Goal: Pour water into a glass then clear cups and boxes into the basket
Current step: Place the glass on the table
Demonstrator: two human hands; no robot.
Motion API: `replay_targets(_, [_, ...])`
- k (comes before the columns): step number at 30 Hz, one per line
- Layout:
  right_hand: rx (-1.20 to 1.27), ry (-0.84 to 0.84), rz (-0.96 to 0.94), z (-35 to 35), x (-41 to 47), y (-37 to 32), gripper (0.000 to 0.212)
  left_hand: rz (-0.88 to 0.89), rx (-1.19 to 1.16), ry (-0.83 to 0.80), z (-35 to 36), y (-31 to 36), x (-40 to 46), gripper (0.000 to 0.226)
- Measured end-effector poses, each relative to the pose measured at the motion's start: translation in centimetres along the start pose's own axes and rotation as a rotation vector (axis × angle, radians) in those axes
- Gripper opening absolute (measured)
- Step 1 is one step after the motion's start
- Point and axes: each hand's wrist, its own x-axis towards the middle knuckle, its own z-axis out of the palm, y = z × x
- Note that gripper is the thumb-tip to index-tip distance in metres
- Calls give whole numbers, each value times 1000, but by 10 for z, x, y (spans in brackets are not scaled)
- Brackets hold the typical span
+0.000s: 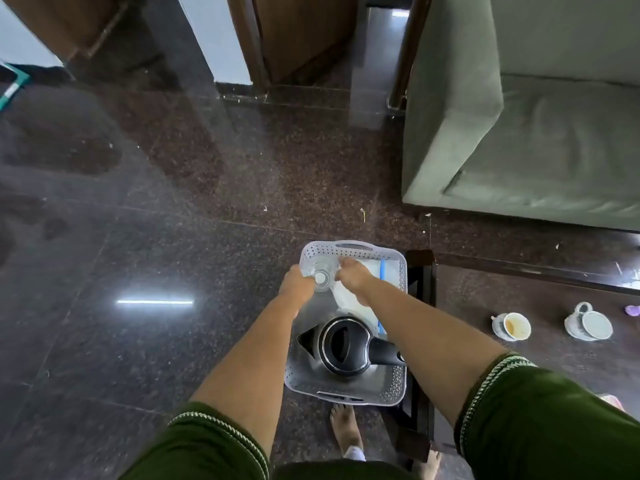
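Between the two hands, over the far end of a pale perforated basket [349,393], a clear glass [320,273] is held tipped on its side, its base turned toward the camera. The left hand [296,284] grips the glass from its left side with fingers curled round it, and the right hand [353,275] closes on it from the right, fingertips at its upper edge. Under and just behind the right hand, inside the basket, lies a white box [356,299] with a blue strip along its right edge. Nearer the person than both hands, in the near half of the same basket, a black electric kettle [341,344] stands upright, lid opening showing, spout pointing left and handle reaching right under the right forearm. The basket sits on the dark speckled floor [173,237], touching the left edge of a low dark worktop [502,306]. Well to the right of the right hand, on that worktop, a white cup [516,327] with a brownish inside lies on a saucer, and a second white cup [590,322] lies tipped just right of it. Beyond the hands, to the right, stands a grey-green sofa [519,133]. Both forearms come out of dark green sleeves [540,410], and bare feet [344,427] show on the floor below the basket.
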Motion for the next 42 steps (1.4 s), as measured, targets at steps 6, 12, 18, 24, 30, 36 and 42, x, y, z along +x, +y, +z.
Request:
replay_targets(6, [195,-48,123,9,12,-15,75,-93,-202,-48,19,-24,47,53])
replay_targets(12, [305,-56,128,15,12,-16,57,-97,-440,-51,31,-37,61,49])
replay_targets(18, [357,-9,37,-7,-20,-39,41,-39,-718,-22,-3,4,-2,34])
replay_targets(24, [527,-14,46,-43,-85,-52,17,76,-666,-17,-6,36,-45,33])
replay_targets(30, [617,126,34,-82,-135,-23,28,191,-376,39,29,77,-95,22])
replay_targets(36, [686,217,5,-136,-170,36,34,230,-278,-2,96,112,-151,20])
replay_targets(42, [776,277,-77,-203,-243,129,28,277,-190,-66,193,135,-213,21])
